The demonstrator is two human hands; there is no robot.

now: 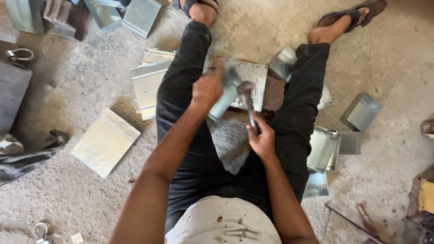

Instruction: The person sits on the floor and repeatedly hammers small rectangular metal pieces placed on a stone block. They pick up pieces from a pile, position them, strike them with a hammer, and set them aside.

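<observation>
I sit on a concrete floor with my legs spread. My left hand (pixel 207 88) grips a folded sheet-metal piece (pixel 226 94) and holds it tilted between my legs. My right hand (pixel 261 138) is closed on the handle of a hammer (pixel 247 97), whose head is up against the metal piece. Behind them a flat metal plate (pixel 253 81) lies on a rusty block (pixel 274 94) on the floor.
Bent sheet-metal pieces lie scattered: a flat one (pixel 105 141) at left, a stack (pixel 147 82) by my left thigh, several (pixel 323 149) by my right leg, a box shape (pixel 360 112) farther right. More boxes (pixel 140 16) stand at top left. Shackles (pixel 20 54) lie at left.
</observation>
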